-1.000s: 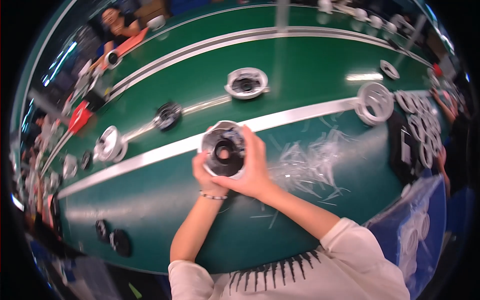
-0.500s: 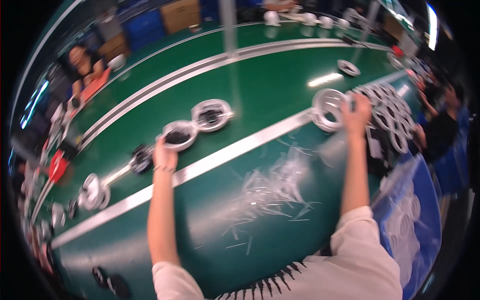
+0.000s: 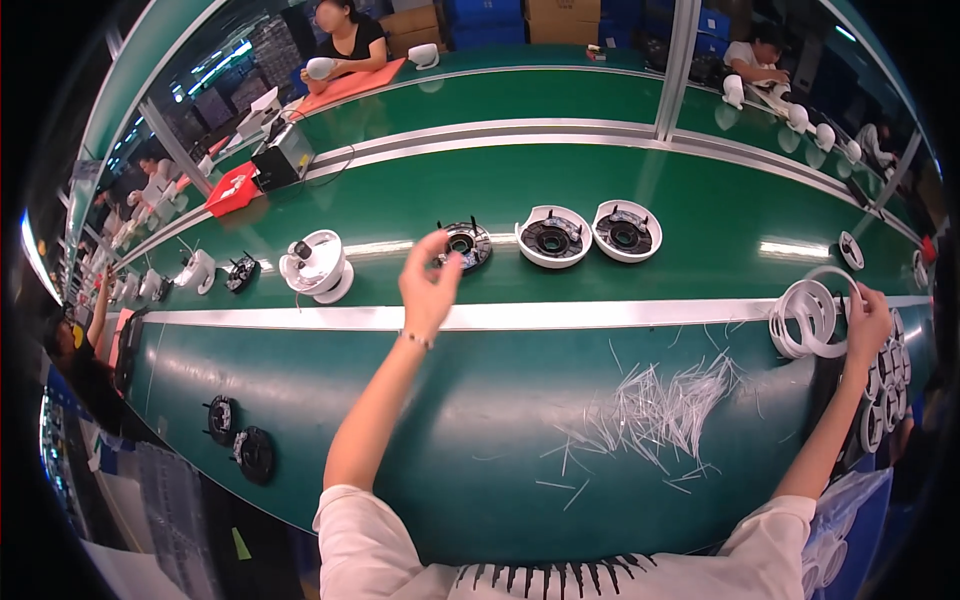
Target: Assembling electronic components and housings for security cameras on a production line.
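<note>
White rings [image 3: 812, 318] under right hand [image 3: 866, 318], seemingly gripped; left hand [image 3: 428, 283] raised.

Green counter [image 3: 420, 400], crossed by a silver rail [image 3: 560, 316]. On the belt beyond the rail: two white round housings [image 3: 552, 237] at 12 o'clock, a black ring part [image 3: 466, 243] beside them, a white dome unit [image 3: 318, 267] at 10. Loose white strips [image 3: 655, 410] at 4 o'clock; stacked white rings [image 3: 806, 320] at 3; two black discs [image 3: 238, 438] at 8.
</note>
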Tool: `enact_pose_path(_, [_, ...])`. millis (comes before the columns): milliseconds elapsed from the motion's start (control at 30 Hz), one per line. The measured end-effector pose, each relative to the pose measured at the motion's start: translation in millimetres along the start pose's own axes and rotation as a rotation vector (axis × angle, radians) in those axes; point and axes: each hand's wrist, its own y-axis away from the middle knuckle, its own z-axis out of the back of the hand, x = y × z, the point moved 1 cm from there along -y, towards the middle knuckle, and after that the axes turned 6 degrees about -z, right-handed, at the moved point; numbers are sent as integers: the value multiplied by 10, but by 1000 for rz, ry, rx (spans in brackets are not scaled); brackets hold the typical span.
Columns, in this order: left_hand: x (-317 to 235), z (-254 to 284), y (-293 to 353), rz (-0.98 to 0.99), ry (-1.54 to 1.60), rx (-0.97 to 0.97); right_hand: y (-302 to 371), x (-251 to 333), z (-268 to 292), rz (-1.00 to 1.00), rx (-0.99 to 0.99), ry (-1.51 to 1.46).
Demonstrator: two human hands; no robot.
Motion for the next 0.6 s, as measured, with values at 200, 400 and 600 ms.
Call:
enact_pose_path(200, [-1409,-4,1022,422,453,738,1104,2510,252,600,584,-642])
enact_pose_path(400, [-1433,890,1704,1033,742,706,1631,3110,450,641,1216,-736])
enact_pose_path(600, [-1191,2893,1823,854,900,-446,1595,3195,519,648,1214,-804])
